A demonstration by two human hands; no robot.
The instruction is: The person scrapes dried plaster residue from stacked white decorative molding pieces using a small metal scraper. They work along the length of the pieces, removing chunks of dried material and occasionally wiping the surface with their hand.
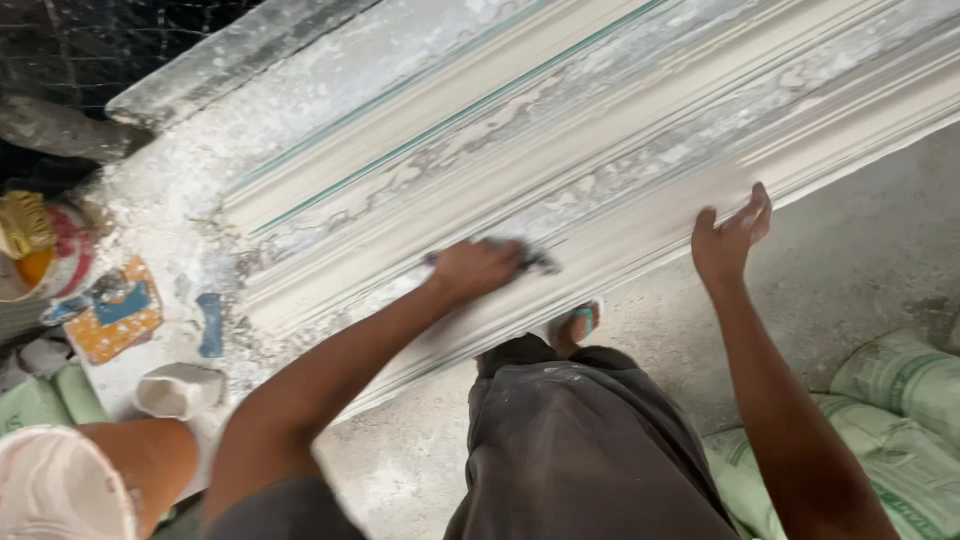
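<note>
A long white plaster moulding [560, 150] with ridged profiles lies across a dusty workbench, running from lower left to upper right. My left hand [478, 268] is closed on a small dark abrasive piece [538, 262] and presses it on the moulding's near ridge. My right hand [733, 238] rests against the moulding's front edge further right, fingers spread, holding nothing.
A white cup [180, 390] and blue-and-orange scraps [118, 312] sit at the bench's left end. A red-and-yellow container [45, 255] stands at far left. Pale green sacks [890, 420] lie on the grey floor at right. My foot in a sandal [575, 325] shows under the bench.
</note>
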